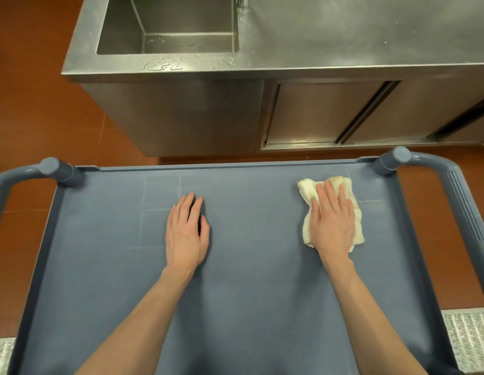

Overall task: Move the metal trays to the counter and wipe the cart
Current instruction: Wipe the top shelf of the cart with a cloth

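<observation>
A blue-grey plastic cart (249, 266) fills the lower part of the head view, its flat top shelf bare of trays. My right hand (331, 223) lies flat with straight fingers on a crumpled white cloth (308, 189), pressing it onto the shelf near the far right corner. Palm down, my left hand (186, 231) rests on the shelf left of centre, holding nothing. No metal tray is in view.
Beyond the cart stands a stainless steel counter (370, 36) with a sink basin (167, 25) at its left and water drops on the rim. Sliding cabinet doors (330, 112) sit below. Cart handles (8, 185) curve out at both sides. Brown floor tiles (32, 104) surround everything.
</observation>
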`<state>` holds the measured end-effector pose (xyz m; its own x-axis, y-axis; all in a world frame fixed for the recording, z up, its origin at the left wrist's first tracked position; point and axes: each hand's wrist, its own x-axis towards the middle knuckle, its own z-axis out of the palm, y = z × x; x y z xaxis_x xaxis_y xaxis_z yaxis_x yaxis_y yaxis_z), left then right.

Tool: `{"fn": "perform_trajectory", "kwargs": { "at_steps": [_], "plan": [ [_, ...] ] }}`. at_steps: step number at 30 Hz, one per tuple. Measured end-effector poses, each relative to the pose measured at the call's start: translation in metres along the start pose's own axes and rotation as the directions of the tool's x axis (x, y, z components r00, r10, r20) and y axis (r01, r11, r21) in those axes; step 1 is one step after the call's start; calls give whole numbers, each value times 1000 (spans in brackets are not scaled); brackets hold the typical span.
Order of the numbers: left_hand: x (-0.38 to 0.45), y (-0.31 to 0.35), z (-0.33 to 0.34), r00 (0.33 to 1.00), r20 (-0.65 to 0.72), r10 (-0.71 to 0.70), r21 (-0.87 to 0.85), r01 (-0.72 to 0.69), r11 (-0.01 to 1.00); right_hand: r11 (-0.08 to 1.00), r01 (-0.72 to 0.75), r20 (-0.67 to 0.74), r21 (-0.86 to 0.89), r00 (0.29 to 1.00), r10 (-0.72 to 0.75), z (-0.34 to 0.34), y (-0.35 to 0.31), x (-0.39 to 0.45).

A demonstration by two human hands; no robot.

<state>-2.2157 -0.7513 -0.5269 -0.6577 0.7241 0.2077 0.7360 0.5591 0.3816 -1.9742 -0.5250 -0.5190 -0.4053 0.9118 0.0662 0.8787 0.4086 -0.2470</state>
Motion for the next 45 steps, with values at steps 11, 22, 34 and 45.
{"fn": "perform_trajectory", "kwargs": {
  "at_steps": [11,22,34,45],
  "plan": [
    [-3,8,8,999,-17,-48,25,49,998,976,215,73,-25,974,-212,21,-64,-63],
    [10,119,45,990,125,63,-259,-28,965,936,337,138,-103,937,-322,21,-61,-55],
    [11,117,55,989,89,115,-242,-91,966,956,283,107,-72,955,-275,3,-8,10],
    [11,121,53,991,95,92,-237,-67,969,996,34,26,-80,999,-32,-23,87,50]
  ]
}}
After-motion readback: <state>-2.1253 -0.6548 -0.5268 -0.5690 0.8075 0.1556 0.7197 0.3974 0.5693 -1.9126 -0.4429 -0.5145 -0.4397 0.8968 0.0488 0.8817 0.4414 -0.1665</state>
